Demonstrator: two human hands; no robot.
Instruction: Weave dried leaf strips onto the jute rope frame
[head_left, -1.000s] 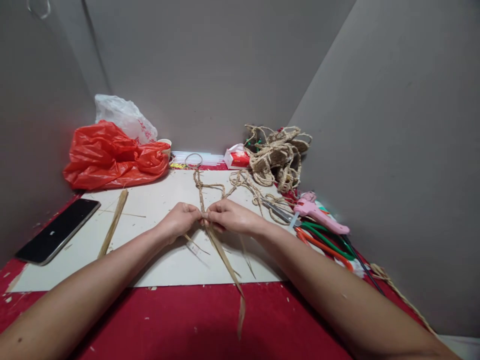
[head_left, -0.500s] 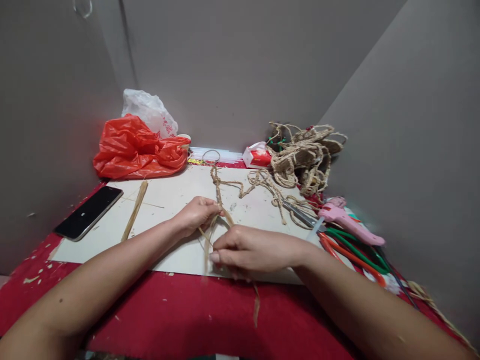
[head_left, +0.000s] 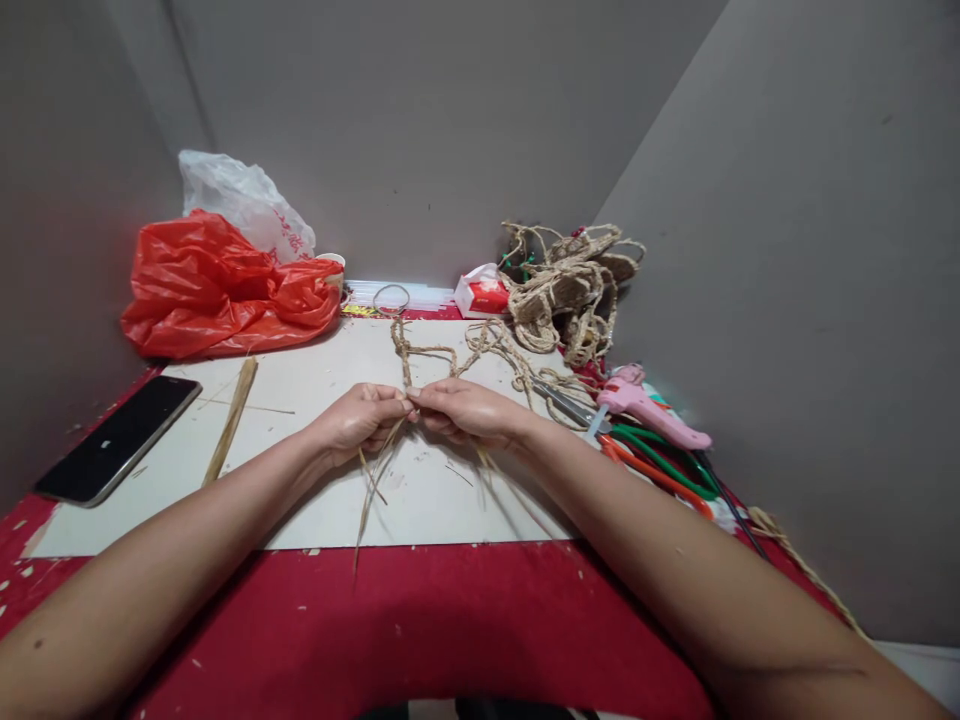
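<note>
My left hand (head_left: 367, 415) and my right hand (head_left: 463, 408) meet fingertip to fingertip above the white board. Both are closed in a pinch on the near end of a braided straw cord (head_left: 406, 362). From there the cord runs away from me, then bends right toward a looser tangle. Loose straw strands (head_left: 369, 500) hang below my left fingers, and more trail under my right palm. The exact spot where the strands cross is hidden by my thumbs and fingers.
On the left lie a phone (head_left: 120, 440) and a straw bundle (head_left: 232, 415). Behind sit a red plastic bag (head_left: 225, 290) and a tissue pack (head_left: 484, 292). To the right are coiled braided cords (head_left: 570, 290), a pink glue gun (head_left: 649, 405) and scissors with green handles (head_left: 664, 460).
My right hand has moved up and away from me, from the loose strands to beside my left fingertips. The whole view has shifted, so things on the table appear further left.
</note>
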